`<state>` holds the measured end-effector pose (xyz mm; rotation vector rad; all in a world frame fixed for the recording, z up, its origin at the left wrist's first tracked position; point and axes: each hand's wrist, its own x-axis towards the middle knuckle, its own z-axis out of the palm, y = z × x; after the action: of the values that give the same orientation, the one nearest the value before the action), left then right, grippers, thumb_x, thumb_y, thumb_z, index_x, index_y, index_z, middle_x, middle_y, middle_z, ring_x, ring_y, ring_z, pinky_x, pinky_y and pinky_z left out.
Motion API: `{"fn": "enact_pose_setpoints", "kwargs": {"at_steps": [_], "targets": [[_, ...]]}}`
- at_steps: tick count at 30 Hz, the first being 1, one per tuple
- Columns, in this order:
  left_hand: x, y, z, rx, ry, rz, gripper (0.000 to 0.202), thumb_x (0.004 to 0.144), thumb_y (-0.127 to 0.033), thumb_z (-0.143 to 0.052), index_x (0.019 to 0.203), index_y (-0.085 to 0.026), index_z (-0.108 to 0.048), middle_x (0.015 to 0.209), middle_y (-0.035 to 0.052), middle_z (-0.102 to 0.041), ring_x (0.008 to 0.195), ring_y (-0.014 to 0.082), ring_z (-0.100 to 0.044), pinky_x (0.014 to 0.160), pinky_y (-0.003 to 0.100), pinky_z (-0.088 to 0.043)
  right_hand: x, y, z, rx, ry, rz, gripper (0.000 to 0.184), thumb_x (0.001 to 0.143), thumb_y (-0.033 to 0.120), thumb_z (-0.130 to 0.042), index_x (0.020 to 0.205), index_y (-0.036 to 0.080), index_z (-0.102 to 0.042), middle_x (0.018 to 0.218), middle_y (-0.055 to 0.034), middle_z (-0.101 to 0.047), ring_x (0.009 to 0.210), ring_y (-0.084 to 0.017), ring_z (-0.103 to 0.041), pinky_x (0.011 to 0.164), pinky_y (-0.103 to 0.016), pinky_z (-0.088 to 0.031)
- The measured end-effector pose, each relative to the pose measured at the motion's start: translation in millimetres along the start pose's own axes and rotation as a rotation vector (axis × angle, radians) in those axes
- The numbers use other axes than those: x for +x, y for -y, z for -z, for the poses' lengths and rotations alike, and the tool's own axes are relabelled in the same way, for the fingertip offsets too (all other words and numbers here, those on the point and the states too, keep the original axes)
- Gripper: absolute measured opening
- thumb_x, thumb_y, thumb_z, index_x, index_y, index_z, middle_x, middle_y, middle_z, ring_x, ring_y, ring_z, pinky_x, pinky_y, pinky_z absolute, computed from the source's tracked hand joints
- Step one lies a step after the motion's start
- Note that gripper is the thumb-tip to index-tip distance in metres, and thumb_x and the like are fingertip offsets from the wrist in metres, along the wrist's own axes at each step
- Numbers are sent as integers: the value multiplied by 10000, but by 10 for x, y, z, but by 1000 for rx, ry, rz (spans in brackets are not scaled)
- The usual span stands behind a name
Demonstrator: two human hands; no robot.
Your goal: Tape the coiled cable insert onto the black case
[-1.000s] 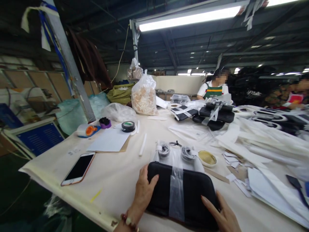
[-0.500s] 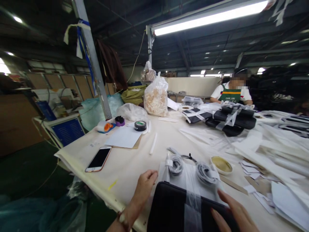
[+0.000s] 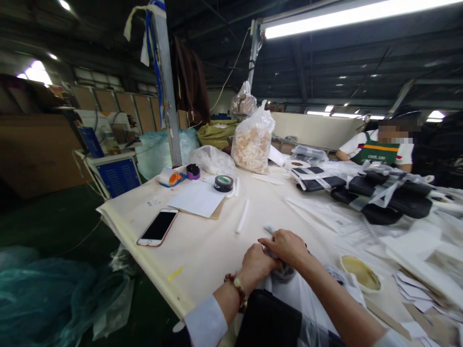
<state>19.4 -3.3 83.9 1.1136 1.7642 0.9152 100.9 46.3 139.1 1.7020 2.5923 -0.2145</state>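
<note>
My left hand [image 3: 258,265] is closed over a coil of grey cord [image 3: 284,275], its wrist wearing a beaded bracelet. Right against it, my right hand [image 3: 289,246] reaches across with fingers pinched at the same coil; a short grey end [image 3: 268,229] pokes out beyond the fingertips. The fingers hide the exact grip. Below the hands lies a black case [image 3: 271,318] with a clear plastic band around it. A second grey coil [image 3: 334,274], partly hidden by my right forearm, rests on the white sheet beside the case.
A phone [image 3: 158,228], white paper [image 3: 197,197], black tape roll [image 3: 223,183] and tape dispenser [image 3: 171,177] lie to the left. A round shallow dish [image 3: 361,272] stands at right. Bundled black cases [image 3: 383,193] are piled farther back, near a co-worker in a green apron [image 3: 376,153].
Both hands have come together over the left grey coil; my right hand has left the black case and crossed leftward. The view has turned slightly left.
</note>
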Motion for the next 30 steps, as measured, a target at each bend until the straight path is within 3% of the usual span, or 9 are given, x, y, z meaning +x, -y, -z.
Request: {"fn": "enact_pose_setpoints", "kwargs": {"at_steps": [3, 6, 11, 16, 22, 27, 30], "targets": [[-14, -26, -4, 117, -50, -29, 317, 494, -274, -700, 782, -147, -663, 840, 106, -686, 835, 293, -612, 678, 345, -429, 26, 66, 30, -30, 40, -7, 358, 776, 337, -453, 877, 86, -689, 924, -210, -685, 922, -301, -638, 736, -350, -466], [-29, -37, 11, 156, -45, -56, 353, 498, -322, -722, 805, -155, -674, 879, 111, -692, 849, 285, -621, 704, 343, -441, 56, 69, 67, -44, 85, 4, 348, 725, 231, -435, 922, 79, -678, 933, -197, -688, 913, -280, -642, 708, -320, -461], [-1, -43, 23, 143, 29, -36, 376, 493, -384, -751, 772, -142, -683, 796, 95, -695, 779, 257, -638, 617, 300, -446, 87, 36, 93, -52, 143, 7, 359, 728, 252, -425, 921, 74, -670, 957, -193, -685, 909, -264, -640, 704, -305, -450], [11, -62, 9, 134, 31, -90, 480, 476, -362, -766, 912, -178, -681, 898, 76, -697, 845, 263, -633, 673, 312, -458, 72, 31, 79, -55, 113, -22, 390, 780, 342, -427, 949, 71, -650, 971, -225, -670, 912, -321, -628, 692, -353, -438], [77, 4, -39, 126, 123, -107, 413, 608, -424, -677, 920, -153, -683, 844, 84, -698, 799, 249, -638, 582, 274, -447, 65, -13, 36, 13, 57, 42, 246, 782, 261, -444, 852, 157, -656, 885, -109, -693, 835, -218, -627, 668, -277, -402], [113, 41, -81, 185, 150, -169, 351, 709, -391, -575, 923, -132, -676, 878, 131, -680, 841, 278, -616, 653, 317, -452, 103, -42, -16, 57, 36, 27, 221, 735, 222, -468, 798, 156, -670, 807, -86, -693, 766, -184, -620, 620, -247, -388], [107, 40, -63, 195, 189, -215, 282, 736, -378, -542, 843, -157, -680, 823, 100, -676, 811, 249, -603, 657, 299, -438, 128, -33, -36, 70, 19, 8, 226, 708, 186, -472, 791, 140, -676, 782, -91, -692, 747, -176, -616, 607, -238, -383]]}}
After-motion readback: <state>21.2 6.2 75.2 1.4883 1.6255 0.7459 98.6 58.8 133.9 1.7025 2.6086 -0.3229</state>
